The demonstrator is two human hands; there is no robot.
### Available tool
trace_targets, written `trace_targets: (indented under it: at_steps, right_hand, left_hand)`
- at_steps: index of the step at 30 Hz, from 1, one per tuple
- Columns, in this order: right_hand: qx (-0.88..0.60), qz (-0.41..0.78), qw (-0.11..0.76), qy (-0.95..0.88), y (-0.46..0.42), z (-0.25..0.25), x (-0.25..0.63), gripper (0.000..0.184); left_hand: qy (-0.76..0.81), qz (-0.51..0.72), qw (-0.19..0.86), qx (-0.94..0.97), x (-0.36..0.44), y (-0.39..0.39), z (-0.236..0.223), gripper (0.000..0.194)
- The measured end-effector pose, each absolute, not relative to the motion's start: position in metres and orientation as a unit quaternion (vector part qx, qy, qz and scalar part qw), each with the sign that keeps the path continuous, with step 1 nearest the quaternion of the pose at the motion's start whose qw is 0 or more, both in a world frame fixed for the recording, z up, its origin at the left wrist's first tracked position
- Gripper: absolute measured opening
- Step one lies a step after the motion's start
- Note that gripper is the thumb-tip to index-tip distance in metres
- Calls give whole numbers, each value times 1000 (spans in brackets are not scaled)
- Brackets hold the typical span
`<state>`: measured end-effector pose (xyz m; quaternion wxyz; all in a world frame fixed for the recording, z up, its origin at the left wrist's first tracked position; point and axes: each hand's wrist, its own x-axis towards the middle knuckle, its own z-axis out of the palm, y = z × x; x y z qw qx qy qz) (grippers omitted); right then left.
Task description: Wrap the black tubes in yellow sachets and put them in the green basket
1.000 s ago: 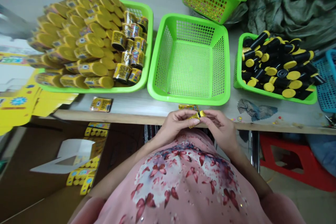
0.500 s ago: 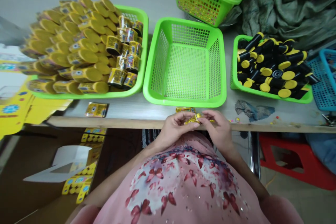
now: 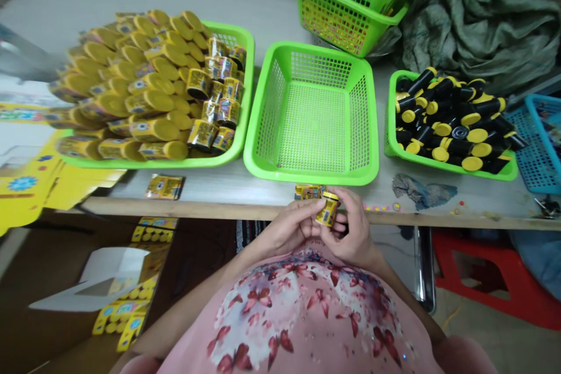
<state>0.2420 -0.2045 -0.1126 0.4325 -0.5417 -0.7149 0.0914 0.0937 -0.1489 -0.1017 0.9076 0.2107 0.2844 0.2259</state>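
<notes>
Between my hands, at the table's front edge, is a small canister (image 3: pixel 326 213) with a yellow printed wrapper and a yellow cap, held nearly upright. My left hand (image 3: pixel 291 227) grips its left side, thumb near the cap. My right hand (image 3: pixel 354 228) has its fingers curled around the right side. Just behind the fingers lies a flat stack of yellow printed sleeves (image 3: pixel 307 191), partly covered. Beyond my hands stands a green basket (image 3: pixel 312 175) with nothing visible inside. A second green basket (image 3: pixel 245 105), on the left, is heaped with yellow-wrapped canisters (image 3: pixel 158 108).
At right, a green basket (image 3: pixel 495 173) holds black canisters with yellow caps (image 3: pixel 471 134). Stacked green baskets (image 3: pixel 346 6) stand behind, beside a grey-green sack (image 3: pixel 482 23). Another sleeve stack (image 3: pixel 164 187) lies left. Below the table are an open carton (image 3: pixel 56 280) and a red stool (image 3: pixel 517 298).
The canister has turned from lying tilted among the fingers to nearly upright, its printed side now showing. Both hands have shifted slightly down. The view has moved a little.
</notes>
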Motion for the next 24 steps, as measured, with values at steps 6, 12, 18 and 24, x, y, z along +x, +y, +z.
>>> trace_targets:
  at_steps: [6,12,18,24]
  right_hand:
    - [-531,98,444,-715,-207,-109,242,73]
    - [-518,85,429,-735,-208,-119,245,76]
    - [-516,86,426,-738,-204,-123,245,70]
    - [-529,165,459,-695,-206,-113,244,70]
  left_hand:
    - [299,241,907,173,92,-151,-98,28]
    - [371,288,858,209,98,-152,-95,30]
    - [421,361,777,298,101,-152,-99,33]
    - [303,259,893,208,90,-147,-100,41]
